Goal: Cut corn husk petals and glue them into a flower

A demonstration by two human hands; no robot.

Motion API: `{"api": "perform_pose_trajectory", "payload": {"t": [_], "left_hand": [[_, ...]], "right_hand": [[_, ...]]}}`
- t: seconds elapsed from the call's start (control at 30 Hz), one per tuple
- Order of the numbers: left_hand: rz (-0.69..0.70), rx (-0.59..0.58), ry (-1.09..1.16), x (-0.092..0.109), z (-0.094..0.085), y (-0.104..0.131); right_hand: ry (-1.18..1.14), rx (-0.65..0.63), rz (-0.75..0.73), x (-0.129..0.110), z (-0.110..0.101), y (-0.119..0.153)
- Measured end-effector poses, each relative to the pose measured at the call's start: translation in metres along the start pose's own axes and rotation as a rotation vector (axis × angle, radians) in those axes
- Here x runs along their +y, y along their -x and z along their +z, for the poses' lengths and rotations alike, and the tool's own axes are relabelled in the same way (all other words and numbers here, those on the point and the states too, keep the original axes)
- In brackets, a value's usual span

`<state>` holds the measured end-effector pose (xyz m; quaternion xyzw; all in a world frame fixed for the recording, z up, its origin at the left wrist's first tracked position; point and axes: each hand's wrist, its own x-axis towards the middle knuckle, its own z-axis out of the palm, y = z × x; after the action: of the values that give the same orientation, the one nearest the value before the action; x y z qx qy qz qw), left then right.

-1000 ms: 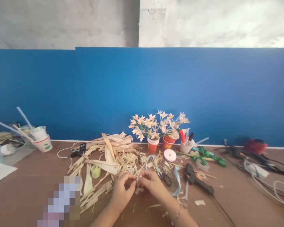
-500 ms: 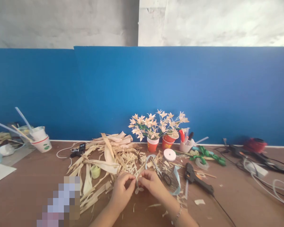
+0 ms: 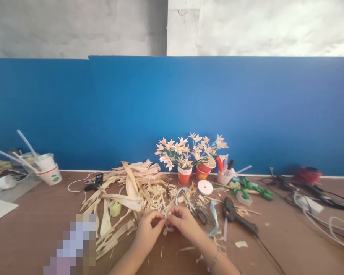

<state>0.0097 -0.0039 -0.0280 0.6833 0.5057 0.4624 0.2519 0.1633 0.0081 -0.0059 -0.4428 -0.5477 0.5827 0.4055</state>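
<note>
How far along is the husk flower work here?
Done: two orange cups of finished husk flowers. In hand: left hand and right hand pinch a small husk flower piece. Left: a large pile of dried husks still unused.

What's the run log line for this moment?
left hand: pinching husk piece | right hand: pinching same | scissors: beside
</note>
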Motion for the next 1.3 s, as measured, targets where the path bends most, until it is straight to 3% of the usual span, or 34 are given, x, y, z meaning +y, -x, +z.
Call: {"api": "perform_pose_trajectory", "payload": {"t": [0.57, 0.9, 0.97, 1.07, 1.2, 1.3], "left_hand": [[-0.101, -0.063, 0.154, -0.001, 0.001, -0.002], [-0.077, -0.027, 0.127, 0.000, 0.000, -0.002], [-0.106, -0.024, 0.139, 0.000, -0.001, -0.003], [-0.130, -0.007, 0.142, -0.001, -0.001, -0.004], [-0.149, 0.008, 0.170, -0.002, -0.001, -0.004], [-0.178, 0.027, 0.190, -0.002, 0.001, -0.005]], "right_hand": [[-0.111, 0.012, 0.031, -0.003, -0.001, -0.001], [0.079, 0.048, -0.009, 0.000, -0.008, -0.004], [0.220, 0.071, -0.030, -0.008, -0.023, -0.004], [0.593, 0.181, -0.044, -0.031, -0.065, 0.004], [1.229, 0.443, 0.304, -0.053, -0.129, 0.032], [1.429, 0.575, 0.505, -0.040, -0.156, 0.051]]}}
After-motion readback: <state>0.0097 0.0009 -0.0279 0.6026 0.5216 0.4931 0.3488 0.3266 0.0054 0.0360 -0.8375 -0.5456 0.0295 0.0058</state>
